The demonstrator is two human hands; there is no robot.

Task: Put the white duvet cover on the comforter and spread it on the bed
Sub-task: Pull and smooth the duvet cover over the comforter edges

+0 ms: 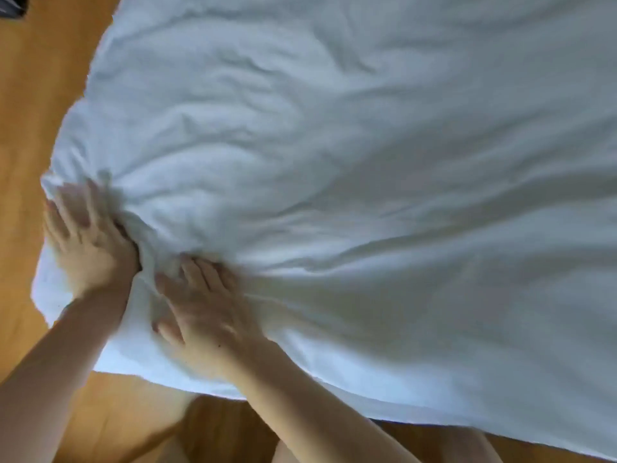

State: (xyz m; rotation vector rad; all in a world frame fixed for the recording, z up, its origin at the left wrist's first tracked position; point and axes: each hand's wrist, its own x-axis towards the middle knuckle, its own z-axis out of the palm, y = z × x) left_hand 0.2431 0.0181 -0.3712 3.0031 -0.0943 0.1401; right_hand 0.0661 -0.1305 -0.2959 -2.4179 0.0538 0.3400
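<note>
- Both hands work the near-left corner of the white duvet cover (pixel 334 155), at about eight o'clock in the view.
- Left hand (pixel 88 242): its fingers point up toward twelve o'clock and lie mostly straight along the bunched corner, pressing on the cloth; the thumb side digs into a deep fold at its right. The grip here reads as open and pressing, though motion blur softens the fingertips.
- Right hand (pixel 207 305): it sits just right of and below the left hand, palm down on the cover, with fingers (pixel 200 272) bent and sinking into the gathered fabric, so this grip looks clenched on a bunch of the cover.
- A ridge of pinched cloth stands between the two hands, and creases fan out from it toward two and three o'clock.
- The duvet cover is spread wide, filling the view from the centre to the top and right edges; its surface is rumpled and padded-looking, and its near hem runs from seven o'clock down toward five o'clock.
- Wooden floor (pixel 40 95) shows along the left side and below the hem.
- Both bare forearms come in from the bottom-left edge.
</note>
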